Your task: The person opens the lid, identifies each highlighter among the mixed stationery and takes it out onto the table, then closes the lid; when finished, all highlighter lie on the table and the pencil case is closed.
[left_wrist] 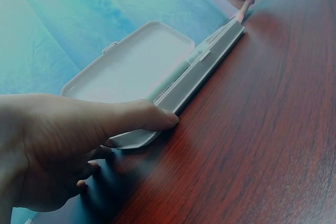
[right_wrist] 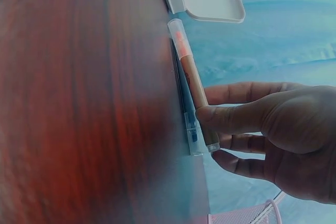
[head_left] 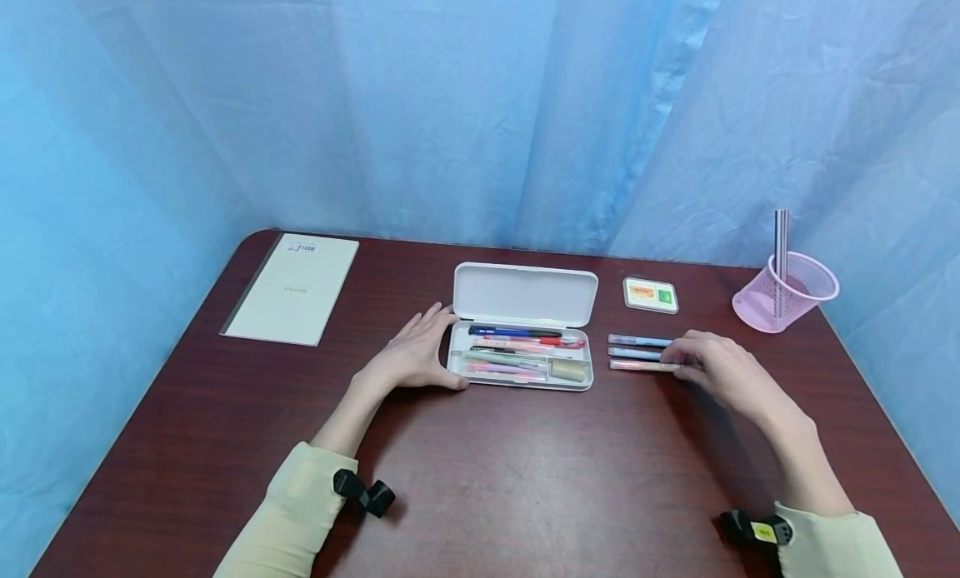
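Observation:
A white pencil case lies with its lid raised, holding several pens and a tan block. My left hand spans its left end, fingers spread near the hinge corner and thumb at the front corner. In the left wrist view the thumb rests against the case's front wall. My right hand pinches a tan highlighter with a clear cap and orange tip, near its plain end. Behind the highlighter lie two blue pens, the middle one and the far one, side by side.
At the back left lies a cream notebook with a dark spine. A small flat clear case with coloured contents lies behind the pens. A pink mesh pen cup stands at the right, with striped sticks in it. Blue curtains hang behind the table.

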`<state>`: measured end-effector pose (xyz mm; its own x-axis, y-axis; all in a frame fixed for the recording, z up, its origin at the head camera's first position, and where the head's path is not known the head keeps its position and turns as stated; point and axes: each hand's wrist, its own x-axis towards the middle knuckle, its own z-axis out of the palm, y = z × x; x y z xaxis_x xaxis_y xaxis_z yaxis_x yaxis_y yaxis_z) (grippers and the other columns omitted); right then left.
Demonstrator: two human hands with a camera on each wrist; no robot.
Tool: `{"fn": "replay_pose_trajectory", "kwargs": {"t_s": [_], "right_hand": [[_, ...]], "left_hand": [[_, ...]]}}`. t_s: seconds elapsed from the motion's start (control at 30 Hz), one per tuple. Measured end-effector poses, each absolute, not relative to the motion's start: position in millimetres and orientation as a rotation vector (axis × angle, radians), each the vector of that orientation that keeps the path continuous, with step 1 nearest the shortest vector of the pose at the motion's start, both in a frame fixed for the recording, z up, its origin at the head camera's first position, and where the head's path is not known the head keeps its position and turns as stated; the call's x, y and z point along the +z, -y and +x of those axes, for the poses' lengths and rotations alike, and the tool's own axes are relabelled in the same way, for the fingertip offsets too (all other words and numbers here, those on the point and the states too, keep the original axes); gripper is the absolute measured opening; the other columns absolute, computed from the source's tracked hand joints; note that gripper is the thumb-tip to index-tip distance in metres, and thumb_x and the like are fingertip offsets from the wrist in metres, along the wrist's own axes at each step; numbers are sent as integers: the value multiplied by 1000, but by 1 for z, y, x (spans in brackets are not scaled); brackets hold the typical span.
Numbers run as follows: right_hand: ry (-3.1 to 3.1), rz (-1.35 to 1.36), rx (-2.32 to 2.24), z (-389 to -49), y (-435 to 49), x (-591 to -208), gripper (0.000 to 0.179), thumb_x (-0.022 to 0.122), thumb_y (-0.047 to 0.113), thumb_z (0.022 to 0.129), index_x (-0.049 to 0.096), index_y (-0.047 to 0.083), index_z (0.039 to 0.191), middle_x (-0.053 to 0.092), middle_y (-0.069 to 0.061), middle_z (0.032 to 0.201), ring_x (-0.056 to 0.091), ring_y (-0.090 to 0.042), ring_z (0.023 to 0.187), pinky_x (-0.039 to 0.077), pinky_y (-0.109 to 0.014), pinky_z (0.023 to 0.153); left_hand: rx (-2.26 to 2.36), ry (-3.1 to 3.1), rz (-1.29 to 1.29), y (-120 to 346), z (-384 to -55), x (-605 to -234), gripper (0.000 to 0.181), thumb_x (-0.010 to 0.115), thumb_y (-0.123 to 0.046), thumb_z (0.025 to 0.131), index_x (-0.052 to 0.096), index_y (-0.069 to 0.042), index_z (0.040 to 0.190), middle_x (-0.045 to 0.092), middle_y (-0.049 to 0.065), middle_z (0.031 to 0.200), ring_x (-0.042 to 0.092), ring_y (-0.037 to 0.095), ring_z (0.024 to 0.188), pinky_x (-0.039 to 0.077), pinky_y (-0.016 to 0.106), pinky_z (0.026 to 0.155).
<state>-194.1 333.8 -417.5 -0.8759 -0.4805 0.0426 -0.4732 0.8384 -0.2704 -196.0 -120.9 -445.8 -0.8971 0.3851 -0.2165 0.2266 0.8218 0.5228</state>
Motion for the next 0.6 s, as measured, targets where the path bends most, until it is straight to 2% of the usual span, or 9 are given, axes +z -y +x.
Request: {"fn": "replay_pose_trajectory", "kwargs": {"t_s": [0.33, 0.6], "right_hand": [[-3017, -782, -431, -195, -333, -421, 25, 81, 2, 82, 76, 20, 98, 67, 8, 86, 56, -5, 76, 48, -27, 66], [-3020, -804, -402, -196, -333, -424, 24, 82, 2, 81, 77, 19, 98, 68, 8, 84, 56, -7, 76, 49, -29, 67]], "left_hand": [[716, -2691, 460, 121, -197, -446, 105, 86, -47, 74, 34, -9, 157, 24, 13, 172, 13, 29, 163, 12, 47, 135], [719, -2689, 457, 120, -197, -447, 106, 86, -47, 74, 33, -8, 158, 24, 13, 172, 12, 29, 163, 12, 47, 135]]}}
